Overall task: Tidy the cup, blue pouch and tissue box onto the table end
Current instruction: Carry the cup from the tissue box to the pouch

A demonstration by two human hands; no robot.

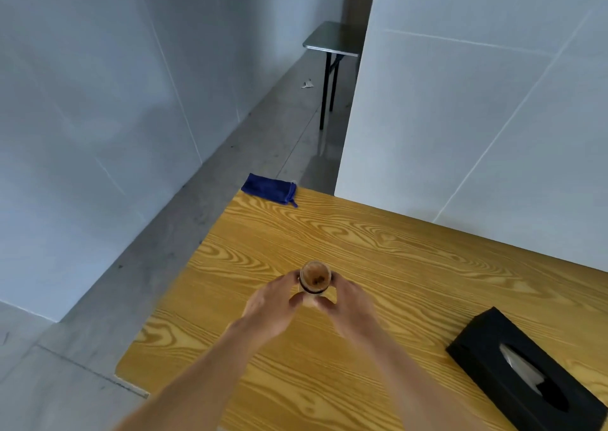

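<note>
At the middle of the wooden table (378,249), both hands meet around the cup (315,278). Going left to right: the left hand (273,309) comes in from about seven o'clock and wraps its fingers around the cup's left side, thumb tip near the front of the base. The cup stands upright between the hands, its open mouth showing a brownish inside with a dark band just below the rim. The right hand (350,312) closes on the cup's right side in the same way — both hands are grasping it.

At eleven o'clock from the cup, well apart, the blue pouch (268,190) lies flat on the table's far corner, its drawstring end pointing right. At four o'clock, near the right edge, sits the black tissue box (526,374) with a tissue showing in its slot. The tabletop between cup and pouch is bare wood — no object lies on that stretch.

Beyond the table, at twelve o'clock, a small dark side table (332,41) stands on the grey floor (197,233) by white wall panels (477,101).
</note>
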